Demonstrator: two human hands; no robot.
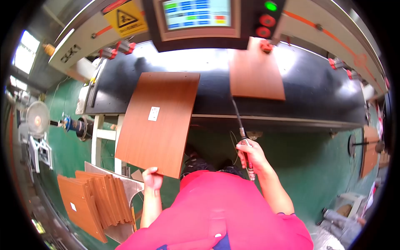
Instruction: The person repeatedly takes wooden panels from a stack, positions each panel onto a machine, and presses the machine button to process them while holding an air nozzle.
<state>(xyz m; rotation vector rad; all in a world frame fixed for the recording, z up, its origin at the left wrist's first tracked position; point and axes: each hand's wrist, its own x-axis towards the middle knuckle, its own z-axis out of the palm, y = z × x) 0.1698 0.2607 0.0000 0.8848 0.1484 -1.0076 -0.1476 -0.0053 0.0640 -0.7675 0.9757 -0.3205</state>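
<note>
My left hand (153, 179) grips the near edge of a brown wood-grain panel (166, 108), thumb on top. A small white label (153, 113) is stuck on this panel. Its far part lies over the black machine table (212, 83), and its near part juts out toward me. In my right hand (253, 155), fingers wrapped round it, is a slim metal hand tool (243, 134) with a dark hose (237, 110) running up toward the table. The tool's exact kind is hard to make out. Beyond it a second brown panel (256, 77) lies on the table, under the machine.
A control screen (198, 14) and round buttons (267, 20) sit on the machine above the table. Several brown panels (98, 200) stand stacked at lower left. A white frame leg (96, 139) is beside them. More panels (368, 150) lean at far right on the green floor.
</note>
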